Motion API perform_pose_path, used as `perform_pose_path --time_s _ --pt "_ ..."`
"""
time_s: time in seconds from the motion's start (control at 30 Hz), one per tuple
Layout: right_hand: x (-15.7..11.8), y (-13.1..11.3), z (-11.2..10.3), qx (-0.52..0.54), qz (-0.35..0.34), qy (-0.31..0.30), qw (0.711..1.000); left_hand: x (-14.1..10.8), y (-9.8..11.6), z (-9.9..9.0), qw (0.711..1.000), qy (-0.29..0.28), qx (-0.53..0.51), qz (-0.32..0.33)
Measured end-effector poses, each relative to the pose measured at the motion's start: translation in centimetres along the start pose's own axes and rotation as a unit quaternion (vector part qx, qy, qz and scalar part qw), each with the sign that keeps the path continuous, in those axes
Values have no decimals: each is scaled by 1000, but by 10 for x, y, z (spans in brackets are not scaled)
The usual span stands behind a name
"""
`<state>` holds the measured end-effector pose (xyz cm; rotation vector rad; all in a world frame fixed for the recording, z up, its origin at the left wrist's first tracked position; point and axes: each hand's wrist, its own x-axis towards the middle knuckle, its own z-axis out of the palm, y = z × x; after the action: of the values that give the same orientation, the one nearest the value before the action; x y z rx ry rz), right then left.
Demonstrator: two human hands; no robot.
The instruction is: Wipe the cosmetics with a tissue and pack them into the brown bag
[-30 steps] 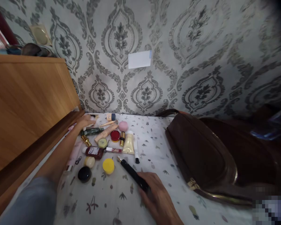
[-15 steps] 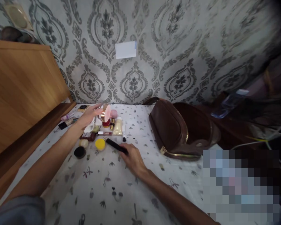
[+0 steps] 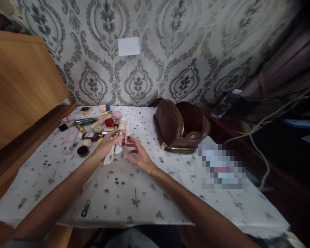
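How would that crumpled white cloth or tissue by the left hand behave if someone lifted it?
The white cloth or tissue would probably flop, since it bunches in loose folds beside the left hand. It looks thin, so it's likely light. Its crumpled, uneven outline suggests it wouldn't roll.

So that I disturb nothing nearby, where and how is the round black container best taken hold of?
Probably by the left and right of its rim, from above: the round black container is low and circular, its top uncovered, with the cream jar close behind.
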<state>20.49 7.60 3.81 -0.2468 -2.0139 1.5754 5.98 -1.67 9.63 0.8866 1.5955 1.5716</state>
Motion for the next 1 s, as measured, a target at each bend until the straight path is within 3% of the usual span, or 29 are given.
perform_pose_path --time_s 0.17,0.33,0.53,0.7,0.77,0.9,1.0 --pt "-22 6 -12 10 40 52 998 -14 -31 25 988 -74 115 78" --pt "-23 15 -15 36 42 44 998 -21 -44 14 976 -81 190 62" --pt "-22 18 -16 6 47 -28 998 -20 -50 6 975 -133 160 76" --pt "-23 12 -18 23 72 -30 997 -19 -55 9 978 -126 155 62" --pt "-23 10 -19 13 86 -10 996 -18 -55 10 977 -100 173 79" --pt "-23 9 -23 -40 104 31 993 -16 -50 9 964 50 229 128" --pt "-25 6 -26 -78 102 34 991 -21 -46 11 951 130 230 160"
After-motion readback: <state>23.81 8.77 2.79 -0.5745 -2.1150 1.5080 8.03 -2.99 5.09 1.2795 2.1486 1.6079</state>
